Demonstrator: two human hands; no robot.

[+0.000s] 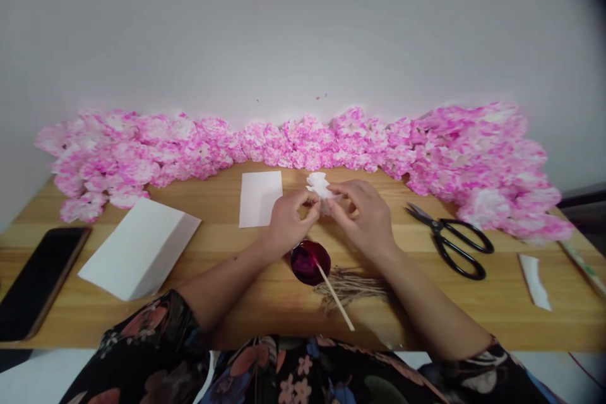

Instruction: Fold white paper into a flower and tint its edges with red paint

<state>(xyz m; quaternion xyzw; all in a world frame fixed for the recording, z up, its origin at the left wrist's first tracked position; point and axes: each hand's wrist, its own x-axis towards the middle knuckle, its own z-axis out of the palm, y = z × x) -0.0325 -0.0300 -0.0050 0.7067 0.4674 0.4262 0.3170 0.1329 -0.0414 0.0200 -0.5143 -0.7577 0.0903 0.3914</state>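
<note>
In the middle of the head view, my left hand (294,222) and my right hand (363,214) pinch a white paper flower (319,184) between them. Its ruffled petals stick up above my fingertips, and its lower part is partly hidden by them. Just below my left hand stands a small bowl of dark magenta liquid (307,268), with a thin wooden stick (337,300) leaning out over its rim. A bundle of brown strings (355,285) lies beside the bowl, under my right forearm. Left of my hands is a flat stack of white paper (255,197).
Pink and white paper flowers (303,142) are heaped along the wall across the wooden table (227,290). Black-handled scissors (454,237) lie at right, near a white paper strip (534,281). At left are a thick white paper block (137,249) and a phone (40,281).
</note>
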